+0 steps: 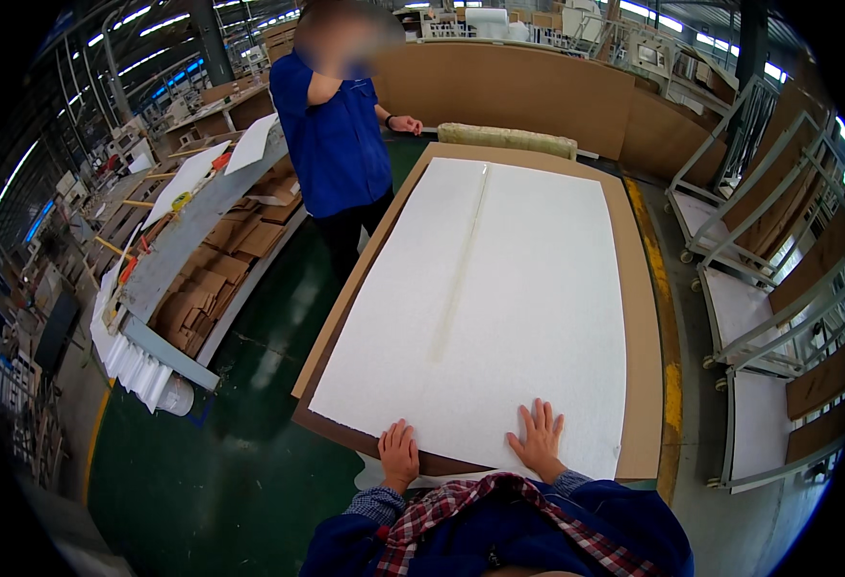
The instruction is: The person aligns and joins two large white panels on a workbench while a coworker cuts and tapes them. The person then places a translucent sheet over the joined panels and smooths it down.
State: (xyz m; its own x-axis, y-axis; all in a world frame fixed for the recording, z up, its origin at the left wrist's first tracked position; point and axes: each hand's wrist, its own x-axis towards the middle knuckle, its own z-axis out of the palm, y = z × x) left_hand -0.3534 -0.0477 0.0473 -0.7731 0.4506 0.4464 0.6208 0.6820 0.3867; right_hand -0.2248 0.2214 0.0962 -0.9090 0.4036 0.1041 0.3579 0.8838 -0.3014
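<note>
Flat white sheet [538, 288] atop cardboard [643, 404]

No readable text, no legible labels, brands, numbers or signs in view

Left hand [399, 459] and right hand [539, 442]: palms turned down, hidden. Ahead of hands, under white rectangular sheet [538, 288]: dark brown flat panel [340, 430] mostly covered, only margin showing. Pale glossy lengthwise strip [470, 245] fades toward hands (near end too faint to place). Behind hands, navy-blue jacket [595, 519] cut by lower edge. Beyond left hand, co-worker in blue short-sleeved shirt [331, 144]: face blurred, feet hidden. Far right of right hand, grey metal-framed trolleys [720, 332] partly lost in dark rim.
</note>
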